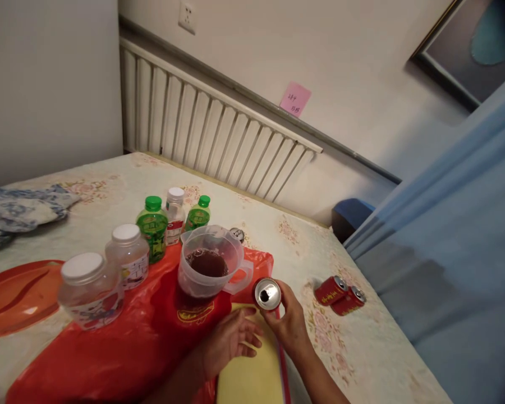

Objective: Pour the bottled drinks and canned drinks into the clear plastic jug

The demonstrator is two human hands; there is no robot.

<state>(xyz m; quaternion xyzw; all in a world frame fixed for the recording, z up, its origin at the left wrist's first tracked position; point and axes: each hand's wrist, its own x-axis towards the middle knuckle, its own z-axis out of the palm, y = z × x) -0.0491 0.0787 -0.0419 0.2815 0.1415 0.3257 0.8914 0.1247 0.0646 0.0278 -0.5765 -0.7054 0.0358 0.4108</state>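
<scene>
A red drink can (267,294) with its top opened is gripped by my right hand (292,320), upright near the measuring jug's handle. Just left of the can, my left hand (235,339) has its fingers apart and holds nothing, above a yellow pad (250,373). The clear plastic measuring jug (193,280) stands beyond my hands on a red plastic bag (130,348), with dark brown liquid inside. Two more red cans (331,290) lie on their sides to the right.
Two white-lidded jars (93,308), green-capped bottles (152,224) and a white-capped bottle (175,210) stand left of the jug. Behind the jug, another can top (238,233) shows. An orange plate (21,280) and crumpled cloth (17,213) lie left. A radiator (210,123) lines the wall; a blue curtain (446,224) hangs right.
</scene>
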